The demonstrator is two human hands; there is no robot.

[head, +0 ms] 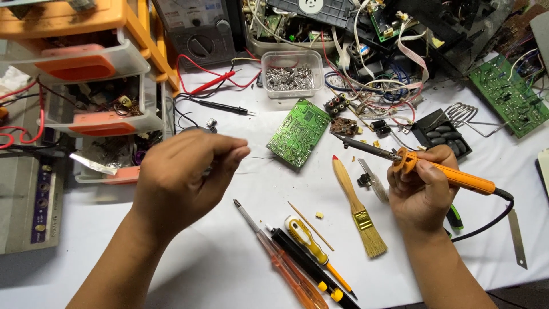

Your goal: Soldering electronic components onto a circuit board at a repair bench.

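My right hand [422, 191] grips orange soldering iron [440, 174], tip near green circuit board [299, 133]. Left hand [182, 177] pinched, contents unclear. Clear tub [290, 72] holds metal bits; orange-fronted drawers [97, 86] hold parts.

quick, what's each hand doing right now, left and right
Left hand: fingers pinched together over the table; a thin wire seems to run from them, hard to tell.
Right hand: closed around the soldering iron.

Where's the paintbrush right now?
In the head view the paintbrush lies flat on the white table, right of centre, just left of the right hand holding the soldering iron, bristles toward the person.
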